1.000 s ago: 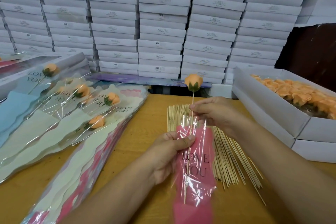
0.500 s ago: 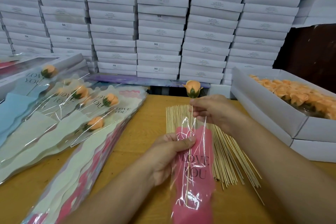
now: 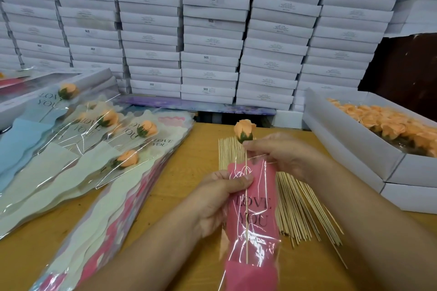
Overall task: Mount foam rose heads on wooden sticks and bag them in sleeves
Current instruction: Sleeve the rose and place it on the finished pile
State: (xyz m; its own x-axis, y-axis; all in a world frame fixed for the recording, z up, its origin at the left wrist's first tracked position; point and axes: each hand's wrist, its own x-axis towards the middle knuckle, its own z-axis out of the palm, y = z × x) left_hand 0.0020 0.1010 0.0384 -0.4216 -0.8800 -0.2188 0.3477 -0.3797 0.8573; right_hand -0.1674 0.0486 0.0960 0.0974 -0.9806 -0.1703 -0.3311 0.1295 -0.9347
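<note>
An orange foam rose head [image 3: 243, 130] with a green base sits on a thin wooden stick [image 3: 246, 215]. The stick runs down inside a pink and clear sleeve [image 3: 254, 217] printed LOVE YOU. My right hand [image 3: 281, 152] pinches the stick just under the rose head, above the sleeve's mouth. My left hand [image 3: 221, 201] grips the sleeve's upper left edge, thumb on its front. The rose head stands above the sleeve opening. Loose wooden sticks [image 3: 298, 205] lie fanned on the wooden table [image 3: 184, 179] behind the sleeve.
A pile of bagged roses and empty sleeves [image 3: 89, 149] covers the table's left. A white box [image 3: 350, 149] of orange rose heads [image 3: 397, 125] stands at the right. Stacked white boxes [image 3: 210, 30] form a wall behind.
The rose on its stick has slid further down into the sleeve, so the head sits lower and closer to the opening. Both hands keep their holds.
</note>
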